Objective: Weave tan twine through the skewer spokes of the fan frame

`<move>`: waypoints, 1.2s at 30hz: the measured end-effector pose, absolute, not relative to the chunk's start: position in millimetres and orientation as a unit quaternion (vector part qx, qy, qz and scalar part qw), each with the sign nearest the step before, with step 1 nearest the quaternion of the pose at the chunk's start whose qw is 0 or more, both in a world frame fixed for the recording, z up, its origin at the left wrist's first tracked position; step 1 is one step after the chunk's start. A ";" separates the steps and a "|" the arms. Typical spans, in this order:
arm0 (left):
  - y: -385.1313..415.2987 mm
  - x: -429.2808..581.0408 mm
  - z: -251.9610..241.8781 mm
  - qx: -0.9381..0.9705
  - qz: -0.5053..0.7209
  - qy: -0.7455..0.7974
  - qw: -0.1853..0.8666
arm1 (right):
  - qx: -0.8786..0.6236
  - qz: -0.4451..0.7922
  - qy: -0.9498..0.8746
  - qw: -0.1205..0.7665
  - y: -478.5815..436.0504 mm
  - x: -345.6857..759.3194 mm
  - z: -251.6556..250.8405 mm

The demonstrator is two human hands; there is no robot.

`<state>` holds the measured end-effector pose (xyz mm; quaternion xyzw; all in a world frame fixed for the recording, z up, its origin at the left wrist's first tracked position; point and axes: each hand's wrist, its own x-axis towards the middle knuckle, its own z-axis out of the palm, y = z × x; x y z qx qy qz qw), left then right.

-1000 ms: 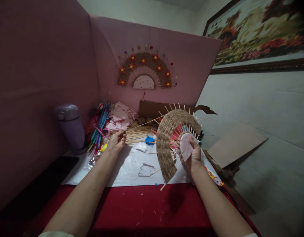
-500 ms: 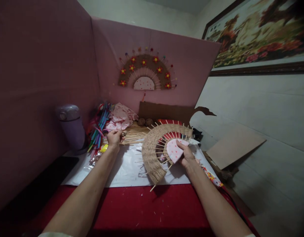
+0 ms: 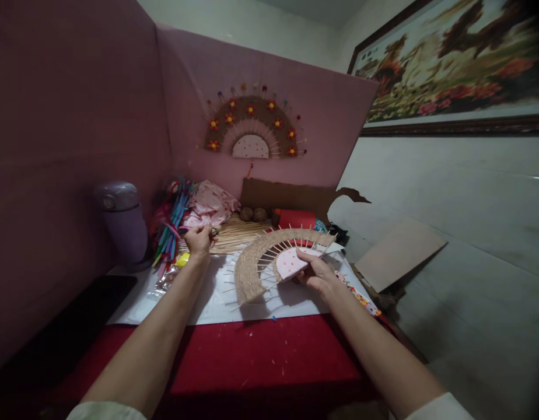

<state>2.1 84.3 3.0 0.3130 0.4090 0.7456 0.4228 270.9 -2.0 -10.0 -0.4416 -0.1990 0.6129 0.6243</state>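
My right hand [image 3: 317,274] grips a half-round woven fan [image 3: 249,274] by its pink-dotted white centre, thumb on top and fingers beneath. Thin sticks run out from that centre through a tan twine band, and their tips poke past its outer edge. The fan is tilted low over the white sheet [image 3: 208,300]. My left hand [image 3: 199,238] is closed near the thin sticks [image 3: 234,233] at the back; a small brownish bit shows at its fingertips, too small to make out.
A purple bottle [image 3: 125,227] stands at left beside colourful pipe cleaners [image 3: 168,227] and crumpled pink cloth [image 3: 212,201]. Twine balls [image 3: 252,214] and brown cardboard [image 3: 287,195] are at the back. A finished flowered fan [image 3: 249,122] hangs on the pink panel. Red cloth [image 3: 269,361] covers the front.
The fan in my right hand has tipped flatter and moved slightly left. My left hand stays closed in about the same place. The whole view has shifted a little.
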 end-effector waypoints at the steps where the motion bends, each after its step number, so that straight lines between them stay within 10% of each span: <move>1: 83.8 2.2 4.1 0.315 0.746 0.403 0.426 | -0.446 0.624 -0.195 0.612 -4.8 269.4 -9.7; 9: 75.8 5.7 19.3 0.398 0.710 0.341 0.470 | -0.516 0.612 -0.197 0.566 -49.1 268.2 13.6; 17: 45.4 4.8 27.9 0.520 0.609 0.262 0.538 | -0.457 0.162 -0.658 0.576 -58.8 207.7 43.4; 23: 18.2 3.2 27.7 0.534 0.614 0.249 0.525 | -0.439 0.088 -0.732 0.513 -30.7 145.4 36.6; 36: 13.0 -3.3 6.3 0.692 0.587 0.318 0.275 | -0.479 0.031 -0.734 0.480 -6.3 134.9 11.5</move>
